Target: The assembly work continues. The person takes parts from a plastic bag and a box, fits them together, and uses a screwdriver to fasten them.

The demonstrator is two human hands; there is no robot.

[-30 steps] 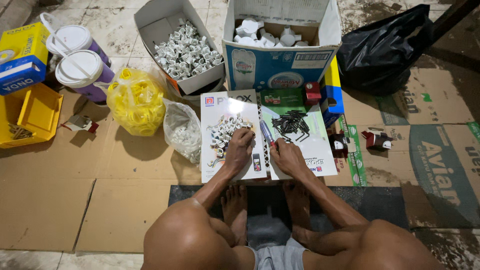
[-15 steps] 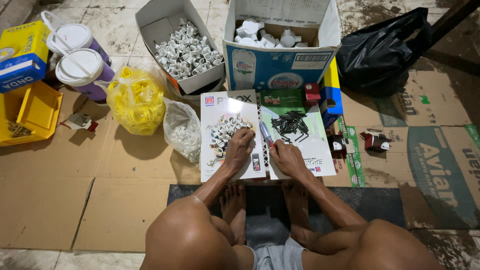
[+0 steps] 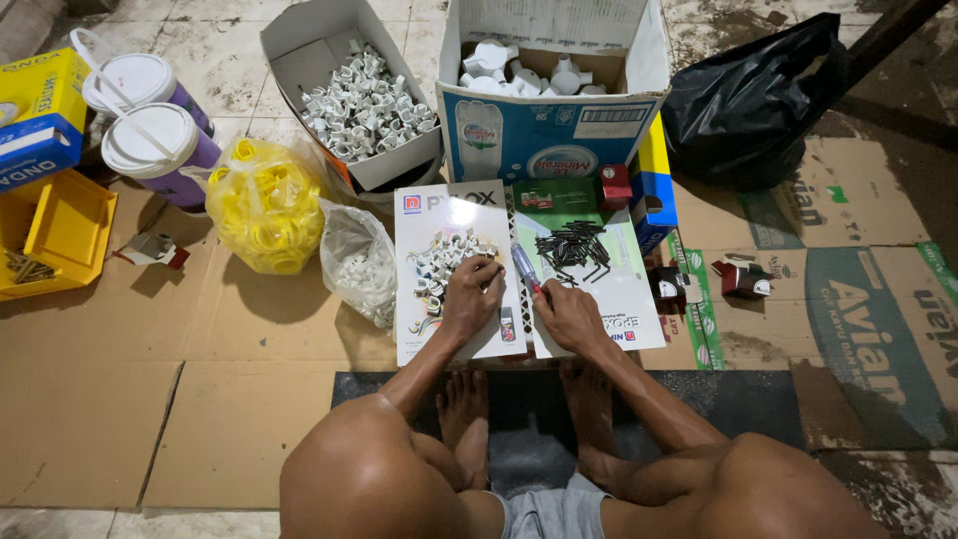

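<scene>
I sit on the floor over a flattened white carton (image 3: 609,304). My left hand (image 3: 469,297) rests on the near edge of a heap of small white plastic clips (image 3: 442,262), fingers curled down over them; whether it holds one is hidden. My right hand (image 3: 566,314) grips a screwdriver (image 3: 525,267) with a clear and red handle, its handle pointing away from me. Just beyond it lies a pile of black screws (image 3: 574,248).
Ahead stand a cardboard box of white clips (image 3: 364,95) and a blue box of larger white fittings (image 3: 544,120). At left are a yellow bag (image 3: 264,205), a clear bag (image 3: 361,265), two lidded cups (image 3: 150,150), a yellow tray (image 3: 60,230). A black bag (image 3: 758,95) sits right.
Both hands stay over the carton with only slight shifts; my left hand has curled a little closer onto the clip heap.
</scene>
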